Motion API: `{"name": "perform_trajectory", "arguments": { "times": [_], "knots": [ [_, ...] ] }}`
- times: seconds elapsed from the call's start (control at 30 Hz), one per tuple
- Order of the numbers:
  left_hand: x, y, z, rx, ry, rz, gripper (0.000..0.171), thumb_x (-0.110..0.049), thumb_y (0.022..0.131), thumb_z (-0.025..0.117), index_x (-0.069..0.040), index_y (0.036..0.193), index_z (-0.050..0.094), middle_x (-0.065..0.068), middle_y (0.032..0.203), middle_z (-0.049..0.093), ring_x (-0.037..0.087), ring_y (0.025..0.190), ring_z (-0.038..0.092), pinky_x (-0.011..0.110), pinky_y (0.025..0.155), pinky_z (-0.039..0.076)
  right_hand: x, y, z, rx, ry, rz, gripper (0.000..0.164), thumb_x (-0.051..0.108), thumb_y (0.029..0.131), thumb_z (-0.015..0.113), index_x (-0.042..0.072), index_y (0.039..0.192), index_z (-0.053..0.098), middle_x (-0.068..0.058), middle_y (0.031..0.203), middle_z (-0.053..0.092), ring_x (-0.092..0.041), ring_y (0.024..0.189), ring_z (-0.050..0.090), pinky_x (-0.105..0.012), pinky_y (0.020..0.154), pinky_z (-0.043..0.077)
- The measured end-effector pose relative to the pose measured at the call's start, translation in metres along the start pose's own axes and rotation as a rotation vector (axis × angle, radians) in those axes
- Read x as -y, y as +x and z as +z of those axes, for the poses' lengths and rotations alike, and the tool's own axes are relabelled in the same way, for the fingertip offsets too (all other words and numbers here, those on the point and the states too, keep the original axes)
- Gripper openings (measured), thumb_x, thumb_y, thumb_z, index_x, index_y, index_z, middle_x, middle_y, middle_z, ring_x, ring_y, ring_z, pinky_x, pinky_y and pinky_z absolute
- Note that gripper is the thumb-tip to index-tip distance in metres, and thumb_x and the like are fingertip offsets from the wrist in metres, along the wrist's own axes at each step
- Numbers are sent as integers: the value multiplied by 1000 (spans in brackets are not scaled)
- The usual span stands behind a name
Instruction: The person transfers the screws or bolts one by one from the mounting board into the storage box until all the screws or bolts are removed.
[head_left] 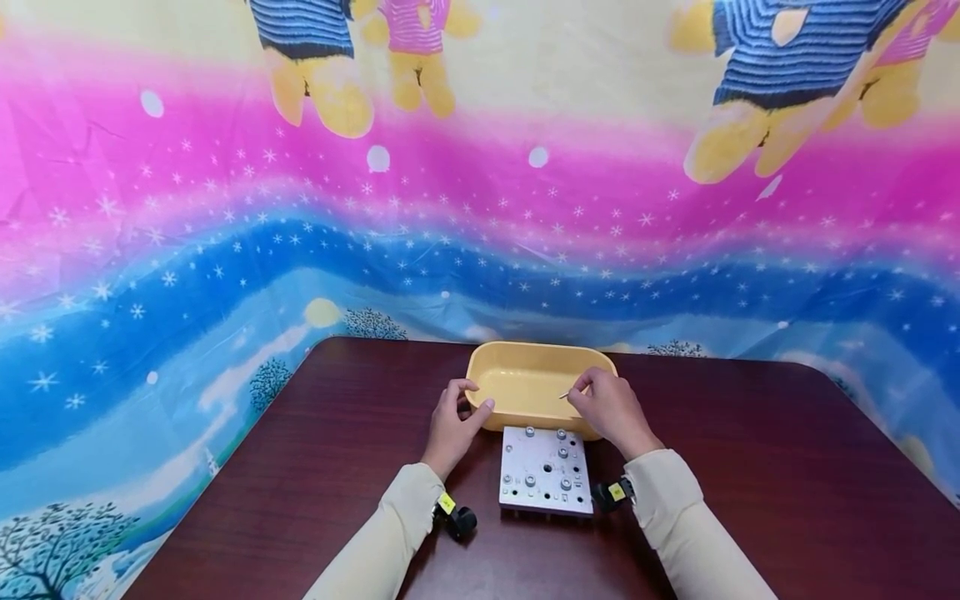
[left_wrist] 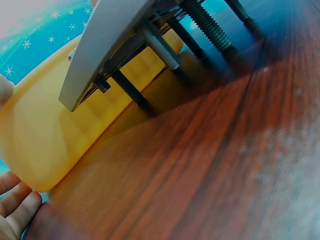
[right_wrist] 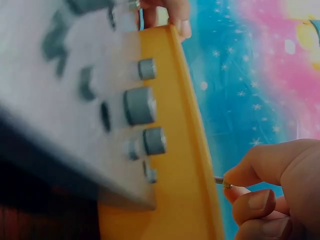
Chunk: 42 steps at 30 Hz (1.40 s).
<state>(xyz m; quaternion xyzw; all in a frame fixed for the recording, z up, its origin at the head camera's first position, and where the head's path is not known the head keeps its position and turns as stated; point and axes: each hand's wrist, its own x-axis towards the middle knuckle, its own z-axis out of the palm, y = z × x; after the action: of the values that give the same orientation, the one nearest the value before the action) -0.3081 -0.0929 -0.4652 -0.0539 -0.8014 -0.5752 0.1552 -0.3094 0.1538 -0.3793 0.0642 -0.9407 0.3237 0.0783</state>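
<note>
My left hand (head_left: 450, 429) holds the left end of a yellow plastic bin (head_left: 551, 421), thumb at the front side and fingers around the end. My right hand (head_left: 611, 408) is over the bin's right part, pinching a short, thin metal pin (right_wrist: 220, 180) between thumb and forefinger. Its exact kind cannot be told, since the fingertips cover one end. Close in front of the bin stands a square metal plate (head_left: 528, 464) with holes and several socket-head bolts (right_wrist: 141, 106) in its top. Below the plate, threaded shanks (left_wrist: 206, 25) reach down toward the table.
The dark red-brown wooden table (head_left: 322, 467) runs out on both sides of the bin. Behind its back edge hangs a printed cloth (head_left: 465, 200) with bears and snowflakes. A small black camera (head_left: 460, 522) is strapped on the left wrist, another camera (head_left: 606, 497) on the right.
</note>
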Motion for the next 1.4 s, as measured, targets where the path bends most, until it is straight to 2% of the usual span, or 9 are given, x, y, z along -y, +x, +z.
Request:
{"name": "perform_trajectory", "arguments": {
  "times": [0.2, 0.4, 0.87, 1.4],
  "knots": [
    [0, 0, -1, -5, 2, -1, 37, -40, 86, 71, -24, 114, 53, 3, 117, 53, 19, 110, 55, 37, 90, 49, -2, 2, 2, -14, 0, 3, 13, 18, 86, 62, 6, 90, 64, -4, 60, 51, -19, 52, 47, -31, 48, 40],
    [1, 0, 0, 2, 8, -9, 38, -40, 86, 71, -24, 114, 53, 3, 117, 53, 19, 110, 56, 37, 90, 50, -5, 3, 4, -13, -26, 8, 10, 18, 84, 62, 8, 87, 64, -4, 63, 53, -19, 56, 48, -31, 49, 40],
    [0, -1, 0, 2, 10, -9, 37, -41, 86, 71, -24, 114, 53, 3, 117, 53, 19, 111, 56, 37, 90, 50, -6, 3, 6, 27, -52, 9, 12, 20, 85, 62, 9, 88, 64, -4, 64, 54, -19, 57, 50, -31, 49, 42],
    [0, -1, 0, 11, 9, -17, 43, -41, 86, 70, -19, 118, 53, 3, 118, 53, 19, 110, 55, 38, 91, 49, -7, 3, 8, 27, -60, 7, 14, 22, 87, 62, 8, 91, 63, -4, 63, 52, -20, 56, 49, -31, 49, 42]
  ]
}}
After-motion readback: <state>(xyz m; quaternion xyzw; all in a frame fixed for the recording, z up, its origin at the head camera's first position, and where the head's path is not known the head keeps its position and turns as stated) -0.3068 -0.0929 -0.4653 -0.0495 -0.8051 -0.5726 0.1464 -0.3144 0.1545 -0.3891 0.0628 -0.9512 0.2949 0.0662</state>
